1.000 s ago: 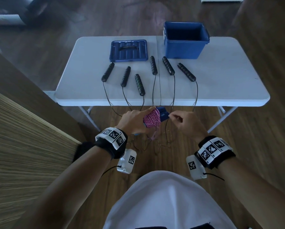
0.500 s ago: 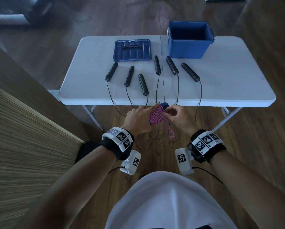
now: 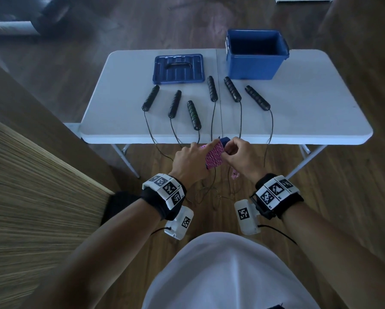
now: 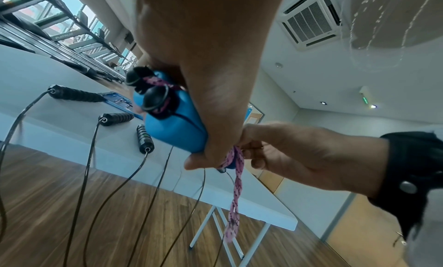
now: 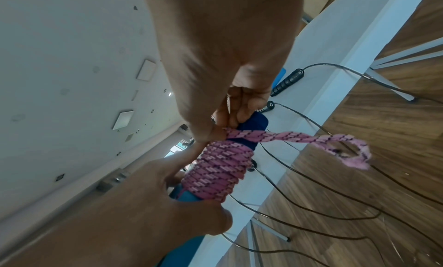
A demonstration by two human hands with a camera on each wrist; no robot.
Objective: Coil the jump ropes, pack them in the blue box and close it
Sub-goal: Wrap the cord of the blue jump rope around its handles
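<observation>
A pink braided jump rope [image 3: 214, 156] is wound tightly round its two blue handles [image 4: 172, 127], held in front of the table's near edge. My left hand [image 3: 188, 158] grips the blue handles [image 5: 185, 195] from the left. My right hand [image 3: 239, 156] pinches the rope's loose end [image 5: 299, 138] against the top of the pink jump rope coil [image 5: 220, 170]; a short looped tail [image 4: 233, 204] hangs down. The open blue box [image 3: 256, 54] stands at the table's back right, its lid [image 3: 178, 69] flat to the left.
Several black-handled jump ropes [image 3: 192, 114] lie in a row on the white folding table [image 3: 309, 112], their thin cables [image 3: 270, 130] hanging over the near edge onto the wooden floor [image 3: 354, 197]. A wooden panel [image 3: 30, 186] stands at my left.
My right hand has come in from the right and closed on the top of the pink coil. The loose tail has grown shorter and hangs below that hand.
</observation>
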